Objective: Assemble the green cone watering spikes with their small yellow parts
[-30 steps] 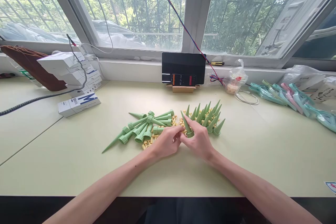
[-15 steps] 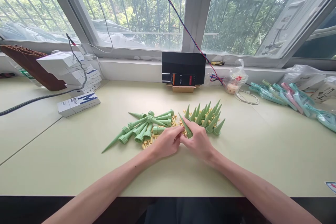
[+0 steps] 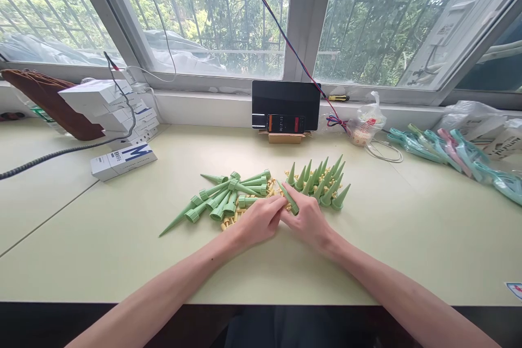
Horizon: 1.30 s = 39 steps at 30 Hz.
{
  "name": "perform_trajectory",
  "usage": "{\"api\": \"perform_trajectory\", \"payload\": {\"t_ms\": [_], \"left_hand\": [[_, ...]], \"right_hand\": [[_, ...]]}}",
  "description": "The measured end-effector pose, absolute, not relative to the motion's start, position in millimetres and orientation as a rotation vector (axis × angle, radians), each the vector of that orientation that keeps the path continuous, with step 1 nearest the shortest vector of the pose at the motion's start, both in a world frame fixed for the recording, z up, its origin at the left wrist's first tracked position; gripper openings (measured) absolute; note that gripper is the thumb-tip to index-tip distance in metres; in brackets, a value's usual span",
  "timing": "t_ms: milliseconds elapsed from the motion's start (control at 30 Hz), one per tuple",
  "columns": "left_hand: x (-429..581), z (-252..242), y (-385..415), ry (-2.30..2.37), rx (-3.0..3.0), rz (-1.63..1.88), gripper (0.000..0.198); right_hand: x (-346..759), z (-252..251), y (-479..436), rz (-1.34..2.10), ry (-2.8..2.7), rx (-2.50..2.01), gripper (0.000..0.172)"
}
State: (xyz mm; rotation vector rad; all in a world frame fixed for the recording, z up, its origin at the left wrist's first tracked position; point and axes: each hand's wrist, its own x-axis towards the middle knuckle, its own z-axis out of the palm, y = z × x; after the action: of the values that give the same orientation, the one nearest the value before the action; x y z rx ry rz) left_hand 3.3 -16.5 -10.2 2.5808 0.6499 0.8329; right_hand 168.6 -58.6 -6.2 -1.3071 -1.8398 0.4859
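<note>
Counter (image 3: 326, 283) and hands fill the middle of my feed. I see the right hand (image 3: 308, 216) closed around one green spike (image 3: 287, 198), which leans with its point up and to the left, its wide end down by the palm. I take that slant as a way to turn the wide end toward the other hand. The left hand (image 3: 263, 218) meets it knuckle to thumb, fingers curled in tightly; its fingertips are hidden from me, so I cannot tell whether that grip has hold of anything.

Just beyond the left hand I have a pile of loose spikes (image 3: 220, 205), lying on their sides and overlapping, probably heaped there for easy reach. Small yellow pieces (image 3: 227, 223) lie under and beside the pile, and more show between the two groups. Past the right hand, standing spikes (image 3: 328, 197) are bunched close together, points up; the broad ends seem to serve as feet, and the grouping likely keeps them apart from the loose ones.

Farther back, a phone (image 3: 285, 123) leans on a dark tablet (image 3: 263, 99) over a cardboard stand (image 3: 284, 139), perhaps propped so its screen faces the worker.
</note>
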Motion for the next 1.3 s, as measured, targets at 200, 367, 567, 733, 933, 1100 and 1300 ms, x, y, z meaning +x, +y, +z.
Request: {"api": "perform_trajectory", "payload": {"t_ms": [200,367,567,733,933,1100,1300], "left_hand": [[2.9,-10.6,-15.9,0.606,2.628,0.839,0.024],[0.5,-11.6,-14.0,0.549,2.689,0.813,0.024],[-1.0,-11.2,-11.1,0.542,2.858,0.806,0.025],[-0.3,-11.5,-10.2,0.596,3.003,0.875,0.028],[-1.1,-7.0,-9.2,0.648,2.980,1.056,0.027],[-1.9,-4.8,-8.2,0.645,2.963,1.109,0.025],[-3.0,-4.1,-6.7,0.603,3.006,1.150,0.023]], "right_hand": [[169.0,-7.5,-59.2,0.459,-1.884,-1.254,0.064],[169.2,-7.5,-59.8,0.449,-1.913,-1.247,0.064],[169.0,-6.6,-59.1,0.443,-1.920,-1.216,0.063],[170.2,-7.2,-58.5,0.442,-1.893,-1.213,0.063],[172.5,-7.9,-58.6,0.452,-1.830,-1.199,0.063],[172.8,-8.9,-58.8,0.433,-1.825,-1.186,0.063],[172.3,-9.4,-59.2,0.406,-1.835,-1.156,0.059]]}}
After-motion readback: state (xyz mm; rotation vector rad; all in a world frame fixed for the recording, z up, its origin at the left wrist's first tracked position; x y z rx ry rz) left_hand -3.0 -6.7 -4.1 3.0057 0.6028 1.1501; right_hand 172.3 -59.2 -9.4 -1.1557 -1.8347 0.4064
